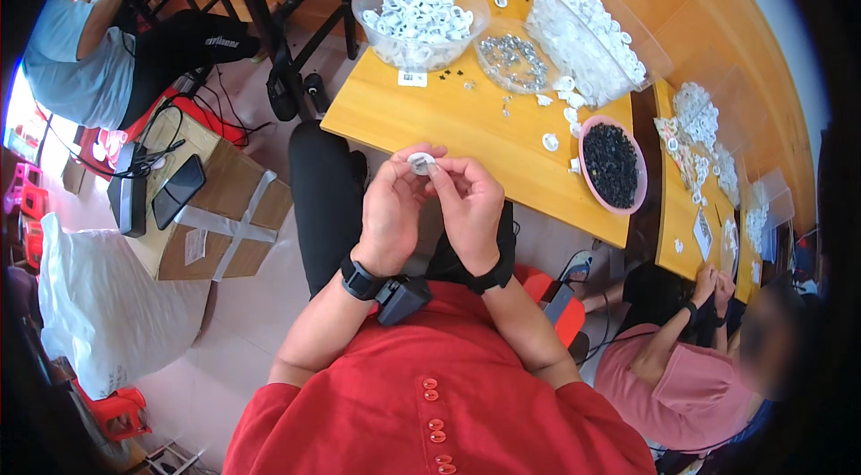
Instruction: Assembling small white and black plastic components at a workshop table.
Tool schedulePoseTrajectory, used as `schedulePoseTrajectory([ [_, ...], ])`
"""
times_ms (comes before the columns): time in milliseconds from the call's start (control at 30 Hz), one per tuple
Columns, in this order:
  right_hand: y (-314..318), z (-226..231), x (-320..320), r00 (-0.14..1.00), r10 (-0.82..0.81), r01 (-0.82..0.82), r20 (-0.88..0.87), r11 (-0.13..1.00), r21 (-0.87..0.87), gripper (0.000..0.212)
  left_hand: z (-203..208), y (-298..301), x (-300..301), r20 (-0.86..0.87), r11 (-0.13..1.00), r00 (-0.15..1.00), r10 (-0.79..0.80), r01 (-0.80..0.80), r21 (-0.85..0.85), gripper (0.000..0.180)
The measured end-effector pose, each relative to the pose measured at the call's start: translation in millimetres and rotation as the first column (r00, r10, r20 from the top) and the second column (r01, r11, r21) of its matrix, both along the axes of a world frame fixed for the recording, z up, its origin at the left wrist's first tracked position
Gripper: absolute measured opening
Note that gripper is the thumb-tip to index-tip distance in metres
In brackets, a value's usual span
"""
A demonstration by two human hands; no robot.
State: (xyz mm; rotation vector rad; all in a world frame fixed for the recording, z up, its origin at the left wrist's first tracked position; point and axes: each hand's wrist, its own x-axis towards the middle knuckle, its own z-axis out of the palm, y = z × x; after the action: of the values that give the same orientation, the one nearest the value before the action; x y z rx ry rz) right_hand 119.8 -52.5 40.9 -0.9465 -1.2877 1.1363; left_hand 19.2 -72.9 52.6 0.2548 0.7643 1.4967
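Observation:
Over my lap, just off the table's near edge, both hands meet around a small round white plastic part (420,163) with a darker middle. The fingers of my left hand (391,215) pinch it from the left. My right hand (468,206) closes on it from the other side, thumb against its face. On the yellow table (404,121) stand a clear bowl (420,52) heaped with similar white parts, a shallow clear dish (513,58) of small shiny metal pieces, and a pink bowl (613,165) of small black pieces. Several white parts lie loose near the pink bowl.
A clear bin (587,40) of white parts sits at the table's far right. To the left are a taped cardboard box (238,206) with a phone (179,191) on it and a white sack (117,305). Co-workers sit at right (682,376) and upper left (85,53).

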Motion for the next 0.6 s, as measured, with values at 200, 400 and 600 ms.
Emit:
schedulePoseTrajectory([
  [200, -9.0, -7.2, -0.8, 0.998, 0.004, -0.005, -0.060, 1.000, -0.017, 0.007, -7.4, -9.1, 0.5, -0.047, 0.999, 0.999, 0.001, 0.001, 0.033, 0.029],
  [400, -21.8, 13.0, 7.2, 0.910, -0.259, 0.115, 0.322, 0.907, 0.405, 0.007, -11.2, -4.4, 10.0, 0.025, 0.991, 1.000, -0.008, 0.004, 0.137, 0.016],
  [600, -22.3, 4.1, 2.6, 0.907, -0.276, 0.110, 0.317, 0.883, 0.456, 0.010, -26.9, -7.2, 3.6, 0.085, 0.978, 0.996, -0.025, 0.007, 0.209, 0.017],
])
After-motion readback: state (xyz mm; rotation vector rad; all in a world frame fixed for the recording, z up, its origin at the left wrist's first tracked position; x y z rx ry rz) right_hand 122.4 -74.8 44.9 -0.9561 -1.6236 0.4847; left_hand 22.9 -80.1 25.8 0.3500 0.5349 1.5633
